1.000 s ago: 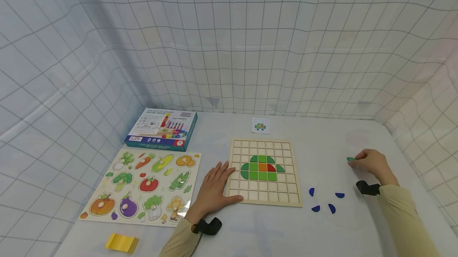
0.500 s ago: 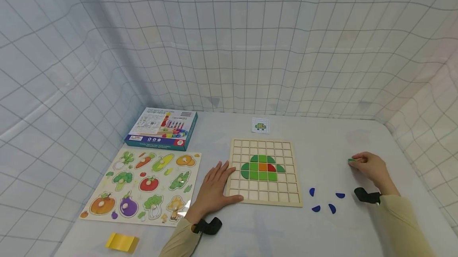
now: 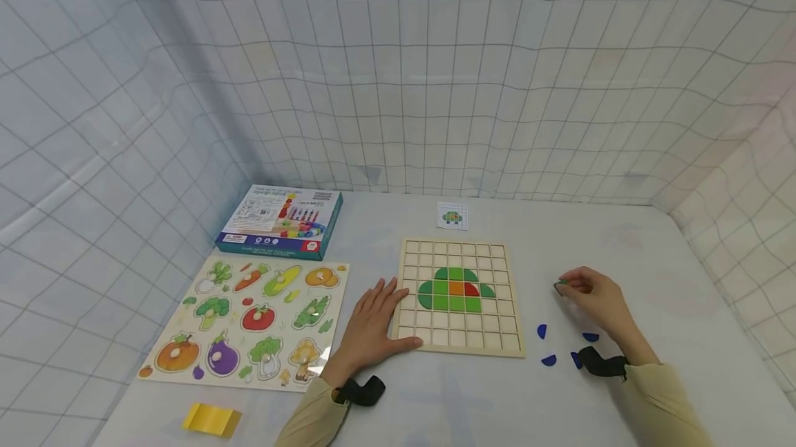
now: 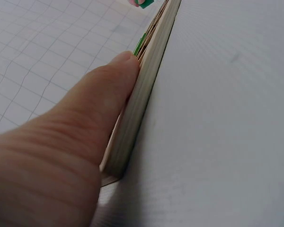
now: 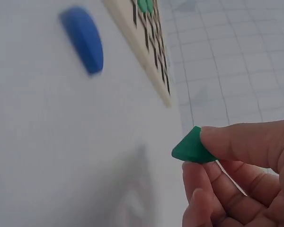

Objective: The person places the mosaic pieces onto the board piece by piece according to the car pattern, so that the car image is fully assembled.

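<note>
Grid board (image 3: pixel 460 298) sits mid-table: veggie puzzle (image 3: pixel 249 322) to its left, box (image 3: pixel 280 221) behind that, little card (image 3: pixel 452 216) just behind the board, loose pieces (image 3: pixel 547 347) to its right.

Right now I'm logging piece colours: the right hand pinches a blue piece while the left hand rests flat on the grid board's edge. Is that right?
Not quite. The piece pinched by the right hand is green, as the right wrist view shows; the blue pieces lie on the table. The left hand does rest flat on the grid board edge.
</note>
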A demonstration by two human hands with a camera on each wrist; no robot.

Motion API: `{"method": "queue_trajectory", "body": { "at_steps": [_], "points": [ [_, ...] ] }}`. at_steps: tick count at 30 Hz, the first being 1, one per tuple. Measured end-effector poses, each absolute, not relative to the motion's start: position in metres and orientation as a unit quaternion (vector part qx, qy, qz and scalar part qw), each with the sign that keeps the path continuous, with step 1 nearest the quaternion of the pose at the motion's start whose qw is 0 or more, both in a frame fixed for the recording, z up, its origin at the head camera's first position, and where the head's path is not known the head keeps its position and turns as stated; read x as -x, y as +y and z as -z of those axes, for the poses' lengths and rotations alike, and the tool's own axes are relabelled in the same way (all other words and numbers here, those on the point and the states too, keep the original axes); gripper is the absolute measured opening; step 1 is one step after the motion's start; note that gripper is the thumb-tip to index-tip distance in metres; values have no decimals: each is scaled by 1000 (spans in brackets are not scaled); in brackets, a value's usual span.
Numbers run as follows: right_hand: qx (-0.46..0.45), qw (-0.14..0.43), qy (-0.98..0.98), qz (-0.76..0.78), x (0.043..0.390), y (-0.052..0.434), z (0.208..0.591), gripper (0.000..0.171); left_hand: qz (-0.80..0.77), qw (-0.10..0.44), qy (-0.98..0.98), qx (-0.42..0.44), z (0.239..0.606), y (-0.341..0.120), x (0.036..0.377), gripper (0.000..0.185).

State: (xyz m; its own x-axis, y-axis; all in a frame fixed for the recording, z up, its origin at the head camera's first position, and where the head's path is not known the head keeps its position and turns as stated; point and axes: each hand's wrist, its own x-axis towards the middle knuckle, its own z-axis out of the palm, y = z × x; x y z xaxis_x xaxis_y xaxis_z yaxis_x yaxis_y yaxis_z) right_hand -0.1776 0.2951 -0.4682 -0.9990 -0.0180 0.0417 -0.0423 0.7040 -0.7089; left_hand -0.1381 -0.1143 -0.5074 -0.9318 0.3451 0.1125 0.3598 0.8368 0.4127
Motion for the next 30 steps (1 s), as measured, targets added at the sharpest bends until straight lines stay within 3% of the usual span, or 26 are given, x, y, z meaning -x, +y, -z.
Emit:
{"method": "queue_trajectory", "body": {
  "at_steps": [14,30],
  "points": [
    [-74,-85,-886,-449,175,221,470,18,224,18,-957,185,507,-115,138,90],
    [-104,-92,-901,-412,179,202,474,9,220,15,-958,184,509,-114,138,90]
  ]
}}
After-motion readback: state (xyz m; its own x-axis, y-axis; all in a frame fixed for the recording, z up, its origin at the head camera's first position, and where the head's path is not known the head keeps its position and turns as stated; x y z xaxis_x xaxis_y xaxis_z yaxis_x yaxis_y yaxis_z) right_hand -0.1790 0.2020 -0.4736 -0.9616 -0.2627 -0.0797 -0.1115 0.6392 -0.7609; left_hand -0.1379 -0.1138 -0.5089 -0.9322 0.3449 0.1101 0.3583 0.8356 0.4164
